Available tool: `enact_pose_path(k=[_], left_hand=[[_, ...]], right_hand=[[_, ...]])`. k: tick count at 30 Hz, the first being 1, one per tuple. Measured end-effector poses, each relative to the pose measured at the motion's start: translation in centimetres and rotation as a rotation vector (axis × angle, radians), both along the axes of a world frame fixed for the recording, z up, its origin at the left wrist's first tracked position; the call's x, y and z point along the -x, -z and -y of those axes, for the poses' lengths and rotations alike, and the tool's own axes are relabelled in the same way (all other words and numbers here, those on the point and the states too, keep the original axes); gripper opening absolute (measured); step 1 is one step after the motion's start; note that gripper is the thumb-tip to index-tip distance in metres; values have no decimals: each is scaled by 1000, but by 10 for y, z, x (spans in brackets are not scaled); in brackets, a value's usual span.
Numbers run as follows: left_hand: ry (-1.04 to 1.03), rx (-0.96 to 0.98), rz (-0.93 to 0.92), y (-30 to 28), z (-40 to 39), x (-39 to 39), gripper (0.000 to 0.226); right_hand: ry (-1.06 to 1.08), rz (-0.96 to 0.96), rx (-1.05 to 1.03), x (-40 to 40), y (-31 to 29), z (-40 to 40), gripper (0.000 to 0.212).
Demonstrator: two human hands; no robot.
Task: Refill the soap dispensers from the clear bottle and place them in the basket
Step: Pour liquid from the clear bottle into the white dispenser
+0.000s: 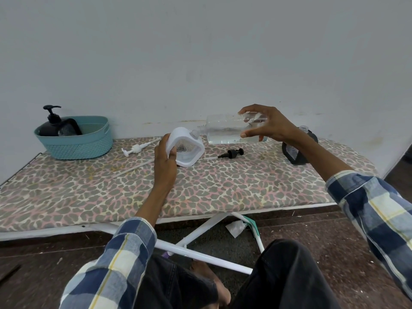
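Clear bottle (231, 129) in right hand (267, 123)

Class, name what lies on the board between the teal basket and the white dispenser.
In the head view, a white pump head lies between the teal basket and the white dispenser.

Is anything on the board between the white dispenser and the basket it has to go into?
Only the white pump lies on the board between the white dispenser and the teal basket; lifted over it, nothing visible blocks the way.

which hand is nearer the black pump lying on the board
Left. The left hand holds the white dispenser just left of the black pump; the right hand is raised above it.
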State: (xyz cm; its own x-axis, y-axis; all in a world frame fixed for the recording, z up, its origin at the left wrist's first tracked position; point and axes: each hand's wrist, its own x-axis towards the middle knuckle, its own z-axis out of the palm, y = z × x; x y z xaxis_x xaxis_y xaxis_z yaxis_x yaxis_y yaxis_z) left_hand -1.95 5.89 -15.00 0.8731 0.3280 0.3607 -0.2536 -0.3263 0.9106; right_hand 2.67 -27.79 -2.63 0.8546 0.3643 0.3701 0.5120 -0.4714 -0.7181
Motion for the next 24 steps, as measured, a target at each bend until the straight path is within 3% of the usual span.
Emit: enact_pose_path(k=[24], left_hand=[[5, 36, -8, 1, 0, 0, 54]], right_hand=[[15, 9, 36, -1, -4, -1, 59]])
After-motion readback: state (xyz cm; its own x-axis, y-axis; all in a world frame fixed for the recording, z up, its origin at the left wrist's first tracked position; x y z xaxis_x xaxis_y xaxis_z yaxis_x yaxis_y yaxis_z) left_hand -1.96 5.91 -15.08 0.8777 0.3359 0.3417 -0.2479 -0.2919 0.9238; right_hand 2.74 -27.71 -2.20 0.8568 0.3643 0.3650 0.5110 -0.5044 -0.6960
